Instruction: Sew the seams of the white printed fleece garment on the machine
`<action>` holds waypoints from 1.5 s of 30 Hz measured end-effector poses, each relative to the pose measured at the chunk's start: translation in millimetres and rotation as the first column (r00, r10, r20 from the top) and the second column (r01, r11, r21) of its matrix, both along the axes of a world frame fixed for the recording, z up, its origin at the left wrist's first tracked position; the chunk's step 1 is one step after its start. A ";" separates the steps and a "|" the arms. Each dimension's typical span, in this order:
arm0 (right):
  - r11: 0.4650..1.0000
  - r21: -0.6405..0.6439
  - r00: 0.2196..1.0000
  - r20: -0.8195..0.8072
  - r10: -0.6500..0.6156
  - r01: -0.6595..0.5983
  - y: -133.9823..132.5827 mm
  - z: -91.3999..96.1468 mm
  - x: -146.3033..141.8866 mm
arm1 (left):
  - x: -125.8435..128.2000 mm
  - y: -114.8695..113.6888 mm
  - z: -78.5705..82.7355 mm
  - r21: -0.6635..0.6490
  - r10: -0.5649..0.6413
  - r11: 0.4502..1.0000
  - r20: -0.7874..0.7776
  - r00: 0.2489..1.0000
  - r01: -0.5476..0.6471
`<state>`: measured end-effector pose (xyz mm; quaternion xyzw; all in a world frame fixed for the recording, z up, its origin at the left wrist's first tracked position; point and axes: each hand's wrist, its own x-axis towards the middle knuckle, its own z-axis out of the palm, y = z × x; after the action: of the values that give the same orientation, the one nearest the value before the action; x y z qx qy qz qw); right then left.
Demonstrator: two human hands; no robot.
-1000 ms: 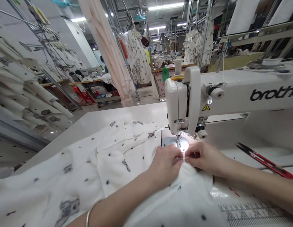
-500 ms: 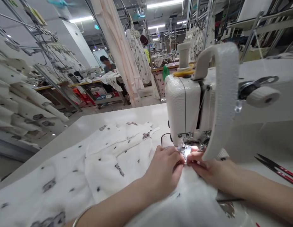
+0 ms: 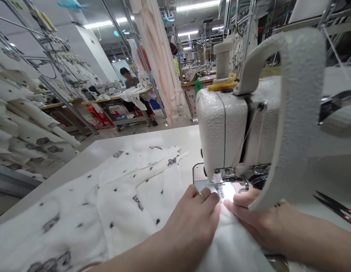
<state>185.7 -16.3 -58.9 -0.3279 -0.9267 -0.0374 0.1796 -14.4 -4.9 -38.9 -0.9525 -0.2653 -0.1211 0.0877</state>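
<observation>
A white sewing machine [image 3: 217,128] stands before me, its lit needle area just past my fingertips. White printed fabric [image 3: 127,211] spreads over the table to the left and runs between my hands up to the presser foot [image 3: 220,189]. My left hand [image 3: 199,215], with a ring on one finger, pinches the fabric's edge just left of the needle. On the other side, my right hand [image 3: 257,215] holds the same fabric with thumb and fingers close together, partly hidden behind the machine's curved white guard.
Black thread snips [image 3: 336,207] with red handles lie to the right. A thread spool [image 3: 223,60] and yellow bands [image 3: 223,85] sit on the machine head. Printed garments [image 3: 25,124] hang at the left. Beyond the table [image 3: 153,134], a person [image 3: 130,81] sits at another machine.
The view has come nearer the machine. Both hands and the fabric edge have drawn slightly back from the needle, toward me, and more of the lit plate shows.
</observation>
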 end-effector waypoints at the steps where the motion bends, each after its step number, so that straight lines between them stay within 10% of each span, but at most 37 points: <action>1: 1.000 0.001 1.000 -0.005 0.011 -0.011 -1.4 4.6 0.1 | -1.1 -5.0 0.0 -0.043 0.044 0.998 -0.001 0.999 -0.044; 7: 0.995 0.101 0.999 0.034 0.001 -0.004 -6.4 10.5 -1.5 | -2.8 -20.6 -8.0 -0.150 0.189 0.974 0.102 0.977 -0.172; 19: 0.992 0.127 1.000 0.010 -0.011 0.010 -2.2 9.0 -2.3 | -4.4 3.0 -25.3 -0.008 0.081 0.997 0.117 0.990 -0.081; 45: 0.976 0.152 0.986 -0.072 -0.147 0.157 6.1 4.0 -3.4 | 2.4 3.8 0.7 -0.117 0.130 0.983 -0.100 0.986 -0.141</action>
<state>182.3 -10.2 -55.0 -0.3838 -0.8872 -0.1139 0.2293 -12.0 -1.1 -38.2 -0.9404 -0.3321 -0.0540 0.0487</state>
